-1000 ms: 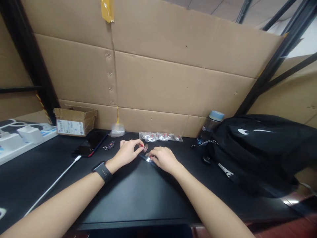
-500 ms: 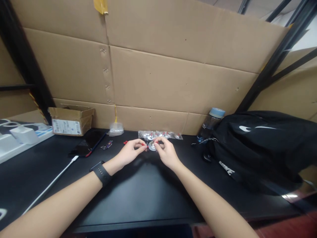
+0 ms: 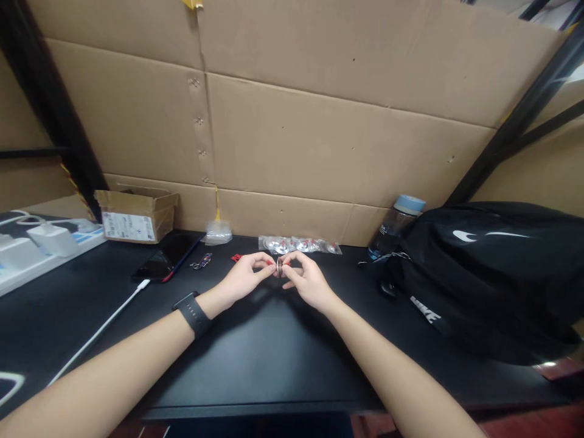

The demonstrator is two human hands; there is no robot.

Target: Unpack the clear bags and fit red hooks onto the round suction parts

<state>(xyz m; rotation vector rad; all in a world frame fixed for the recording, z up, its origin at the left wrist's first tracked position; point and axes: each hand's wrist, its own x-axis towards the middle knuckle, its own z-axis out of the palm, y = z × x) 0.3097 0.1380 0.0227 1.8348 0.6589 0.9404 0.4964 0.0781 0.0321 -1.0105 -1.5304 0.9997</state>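
Observation:
Pinched between the fingertips of my left hand [image 3: 241, 280] and my right hand [image 3: 308, 281] are small round silver discs [image 3: 279, 266] with red parts, now edge-on to me. The discs sit face to face; whether they are joined, I cannot tell. My left fingers close on the red part at the left side, my right fingers on the one at the right. Behind my hands lies a row of clear packets [image 3: 301, 245] holding similar silver discs with red bits. A small red piece [image 3: 236, 257] rests on the black table beyond my left hand.
Left of my hands are a phone [image 3: 170, 258] on a white cable, a small keychain-like item [image 3: 202, 261], clear bags [image 3: 218, 233], a cardboard box [image 3: 137, 214] and a power strip [image 3: 50, 255]. At right stand a bottle [image 3: 396, 226] and a black backpack [image 3: 493, 274]. A cardboard wall [image 3: 283, 146] rises behind.
My hands have come closer together. The disc in my right hand has turned from facing me to edge-on and now meets the left one. The view has shifted slightly.

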